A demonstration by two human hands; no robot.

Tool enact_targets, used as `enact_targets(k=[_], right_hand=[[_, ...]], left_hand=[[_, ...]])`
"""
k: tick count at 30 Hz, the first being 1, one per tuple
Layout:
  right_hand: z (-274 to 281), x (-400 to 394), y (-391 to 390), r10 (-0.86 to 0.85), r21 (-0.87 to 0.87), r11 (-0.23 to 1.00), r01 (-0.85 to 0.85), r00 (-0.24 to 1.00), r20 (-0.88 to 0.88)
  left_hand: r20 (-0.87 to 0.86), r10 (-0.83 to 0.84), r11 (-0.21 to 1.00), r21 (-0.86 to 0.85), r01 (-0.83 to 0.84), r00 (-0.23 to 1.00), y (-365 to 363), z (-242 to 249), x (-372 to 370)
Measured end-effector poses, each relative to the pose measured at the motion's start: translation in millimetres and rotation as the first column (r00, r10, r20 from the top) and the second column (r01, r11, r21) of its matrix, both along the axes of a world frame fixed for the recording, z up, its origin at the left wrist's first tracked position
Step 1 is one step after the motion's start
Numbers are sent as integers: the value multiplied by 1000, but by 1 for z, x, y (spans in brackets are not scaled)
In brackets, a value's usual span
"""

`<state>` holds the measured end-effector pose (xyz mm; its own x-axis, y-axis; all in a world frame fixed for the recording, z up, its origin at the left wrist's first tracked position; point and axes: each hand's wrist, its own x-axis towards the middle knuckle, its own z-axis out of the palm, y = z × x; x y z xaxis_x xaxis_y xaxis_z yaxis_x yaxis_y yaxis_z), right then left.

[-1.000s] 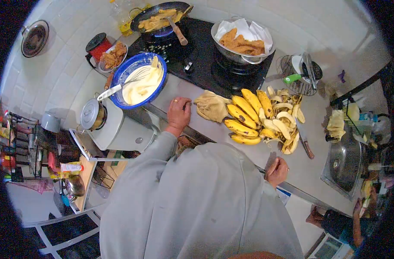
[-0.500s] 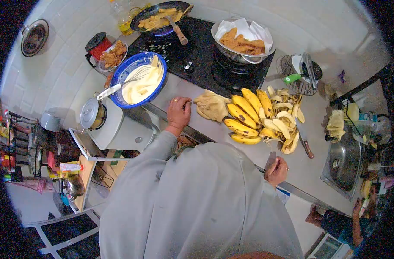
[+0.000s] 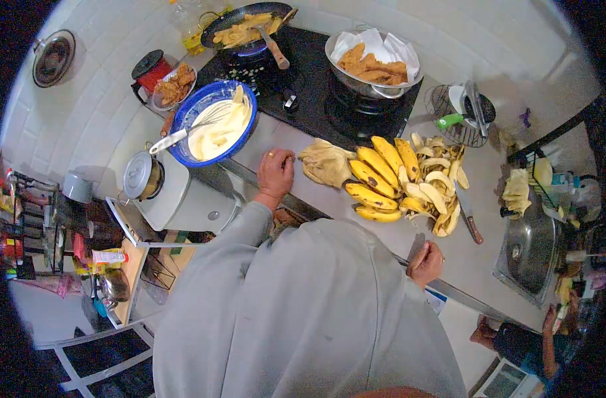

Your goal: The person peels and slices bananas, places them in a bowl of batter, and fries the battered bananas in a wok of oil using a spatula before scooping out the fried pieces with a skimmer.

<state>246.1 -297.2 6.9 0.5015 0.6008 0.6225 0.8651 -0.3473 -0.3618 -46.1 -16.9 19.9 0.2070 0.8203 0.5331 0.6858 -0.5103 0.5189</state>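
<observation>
Both my hands rest at the front of a kitchen counter (image 3: 478, 268), beside a spread of bananas and fried food. My left hand (image 3: 275, 176), a ring on it, lies back up on the countertop, its fingers loosely bent and pinching nothing I can see. Just beside it sits a crumpled tan cloth (image 3: 326, 164). My right hand (image 3: 427, 263) rests at the counter's edge, its fingers curled in toward the palm; whether they enclose anything, I cannot tell.

Between and beyond my hands, yellow bananas (image 3: 380, 178) flecked with dark spots lie next to the cloth and against a heap of peels (image 3: 441, 186). A knife (image 3: 471, 222) with a brown handle lies at the heap's right side, its blade by the peels. To the left of my left hand, a blue bowl (image 3: 183, 123) holds pale batter (image 3: 213, 149), with a white-handled whisk (image 3: 169, 141) leaning over the rim.

On the black stove (image 3: 309, 79), pieces of food sit in a dark wok (image 3: 213, 23) above a blue flame, a wooden-handled turner (image 3: 274, 50) propped inside. A paper-lined colander (image 3: 336, 66) of golden-brown fried pieces (image 3: 376, 67) stands over the other burner. More fried food fills a small dish (image 3: 175, 86) behind the bowl. A metal sink (image 3: 530, 255) is at far right; another person (image 3: 518, 341) is partly visible at lower right.
</observation>
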Motion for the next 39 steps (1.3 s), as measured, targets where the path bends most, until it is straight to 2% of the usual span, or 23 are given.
enact_targets(k=[11,13,19,22,26,39], right_hand=[[-2,1,0,14,30,999,-15,1000,6],[0,0,0,5,-11,1000,-5,1000,4],[1,0,2,33,49,998,-35,998,54],[-2,0,-2,-1,-22,1000,1,1000,5],[-6,2,-1,10,0,1000,-10,999,36],[-4,2,-1,8,9,1000,-8,1000,25]], left_hand=[[1,-10,999,41,10,1000,1,-1,0],[4,-2,1000,1,2,1000,1,-1,0],[1,2,1000,11,-2,1000,0,0,0],[-2,22,1000,-20,-22,1000,-1,0,1],[-12,30,999,-41,-30,999,-2,4,1],[3,9,1000,6,-9,1000,-1,-1,0]])
